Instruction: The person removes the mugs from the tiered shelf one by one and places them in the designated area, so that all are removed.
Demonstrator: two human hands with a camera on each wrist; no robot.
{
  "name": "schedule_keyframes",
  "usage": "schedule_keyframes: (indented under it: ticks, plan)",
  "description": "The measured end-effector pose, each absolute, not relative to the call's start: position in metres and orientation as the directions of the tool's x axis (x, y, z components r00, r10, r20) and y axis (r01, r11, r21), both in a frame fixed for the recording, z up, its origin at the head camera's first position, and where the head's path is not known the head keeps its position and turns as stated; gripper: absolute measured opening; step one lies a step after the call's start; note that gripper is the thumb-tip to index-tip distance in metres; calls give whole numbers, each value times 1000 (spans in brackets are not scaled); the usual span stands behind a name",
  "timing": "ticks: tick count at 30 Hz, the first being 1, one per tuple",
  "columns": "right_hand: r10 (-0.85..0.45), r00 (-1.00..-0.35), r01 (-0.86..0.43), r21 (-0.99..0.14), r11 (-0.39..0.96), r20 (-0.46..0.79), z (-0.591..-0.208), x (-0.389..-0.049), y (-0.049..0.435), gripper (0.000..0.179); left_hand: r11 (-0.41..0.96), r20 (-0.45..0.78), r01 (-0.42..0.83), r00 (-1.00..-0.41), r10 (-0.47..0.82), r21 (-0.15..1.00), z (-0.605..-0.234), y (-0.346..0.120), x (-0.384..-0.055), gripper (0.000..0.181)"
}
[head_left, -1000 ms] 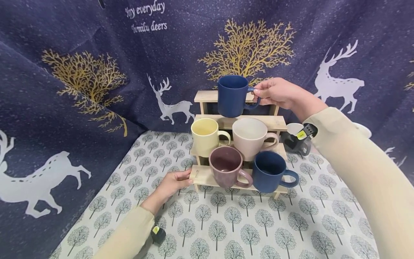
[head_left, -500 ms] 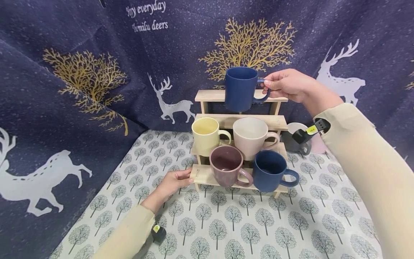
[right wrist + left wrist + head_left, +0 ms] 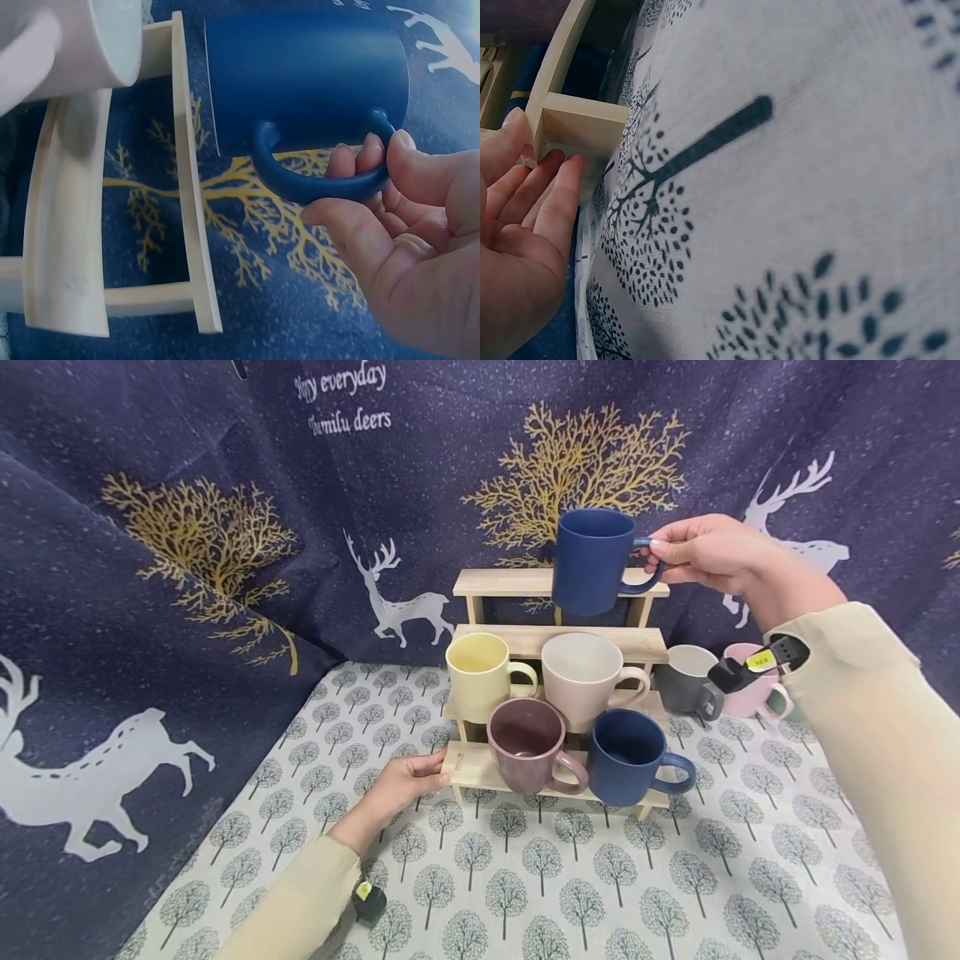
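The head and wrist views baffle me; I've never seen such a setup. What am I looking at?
There is no machine here, just a person's two bare hands. The widest picture comes from a head-worn camera; the others from one camera on each wrist. The right hand holds a blue mug by its handle, raised near the top shelf. The left hand holds the lowest shelf's end on a wooden stand. Four more mugs sit on it: yellow mug, pale pink mug, purple mug, second blue mug. Two others stand beside it on tree-print cloth.
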State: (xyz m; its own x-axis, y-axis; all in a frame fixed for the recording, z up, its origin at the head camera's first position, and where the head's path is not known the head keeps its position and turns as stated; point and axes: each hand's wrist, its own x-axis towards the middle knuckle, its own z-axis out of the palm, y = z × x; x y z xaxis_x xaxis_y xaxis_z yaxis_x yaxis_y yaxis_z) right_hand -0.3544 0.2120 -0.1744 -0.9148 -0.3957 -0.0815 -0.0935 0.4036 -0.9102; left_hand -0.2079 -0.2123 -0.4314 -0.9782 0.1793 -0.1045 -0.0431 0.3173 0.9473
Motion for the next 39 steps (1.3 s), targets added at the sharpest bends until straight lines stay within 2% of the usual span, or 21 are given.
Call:
schedule_keyframes:
  ticks: [11, 27, 35, 39]
  plan:
    - [-389, -918, -75, -924, 374, -83, -177, -355, 241, 30, 323, -115, -55, -979, 170, 945, -433, -213, -209, 55]
    - [-398, -917, -131, -914, 383, -36, -193, -348, 272, 35, 328, -110, -45, -977, 183, 944, -433, -213, -209, 55]
    - [-451, -892, -187, -916, 356, 6, -202, -344, 293, 37, 320, -114, -55, -979, 167, 946, -435, -214, -211, 54]
    - [-488, -873, -188, -935, 302, 18, -206, -342, 300, 37, 325, -114, -57, -980, 160, 944, -435, -215, -211, 54]
